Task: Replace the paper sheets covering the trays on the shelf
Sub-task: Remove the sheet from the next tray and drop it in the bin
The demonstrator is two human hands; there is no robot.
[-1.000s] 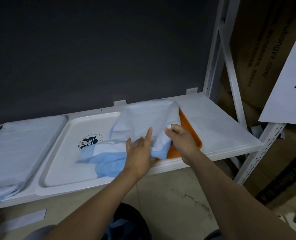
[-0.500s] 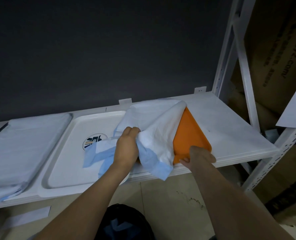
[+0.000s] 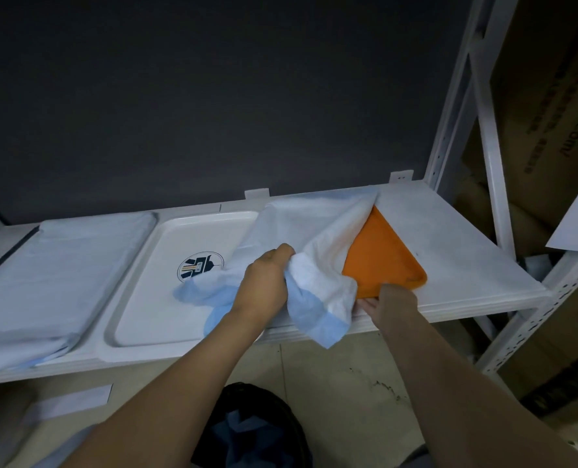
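Note:
My left hand (image 3: 264, 285) grips a bunched white-and-blue paper sheet (image 3: 318, 265) that is pulled up off an orange tray (image 3: 379, 261) on the white shelf (image 3: 466, 265). Part of the sheet still lies over the tray's far left side. My right hand (image 3: 390, 304) holds the orange tray's near edge with curled fingers. To the left sits a bare white tray (image 3: 152, 298) with a round logo. Further left, another tray is covered by a pale sheet (image 3: 44, 275).
A black bin (image 3: 254, 430) with blue paper in it stands on the floor between my arms. Cardboard boxes (image 3: 551, 113) and a white rack post (image 3: 483, 123) are at the right. A dark wall backs the shelf.
My left hand closed on the sheet and drew it left, baring more of the orange tray. My right hand let go of the sheet and dropped to the tray's near edge.

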